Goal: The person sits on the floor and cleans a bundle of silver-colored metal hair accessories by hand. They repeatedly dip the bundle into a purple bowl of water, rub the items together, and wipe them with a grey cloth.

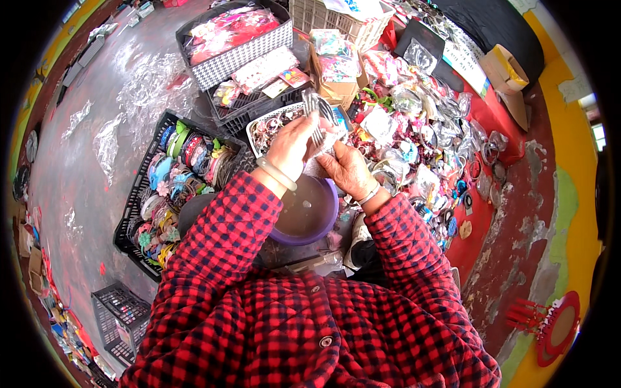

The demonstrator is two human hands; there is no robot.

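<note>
Left hand (289, 147) has a closed grip on a dark shiny bundle (313, 103) at upper centre of the frame, can't tell exactly what it is. Right hand (348, 172) has a narrow pinch on the pale crinkly wrap (328, 140) just below it. Purple basin (297, 240) of murky liquid sits under the hands, black crate (134, 202) of colourful hair bands left of centre, big trinket heap (414, 139) at centre right

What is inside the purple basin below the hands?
Murky brownish liquid shows inside the purple basin. Its bottom cannot be seen through it, and the left sleeve covers part of its left side.
</note>
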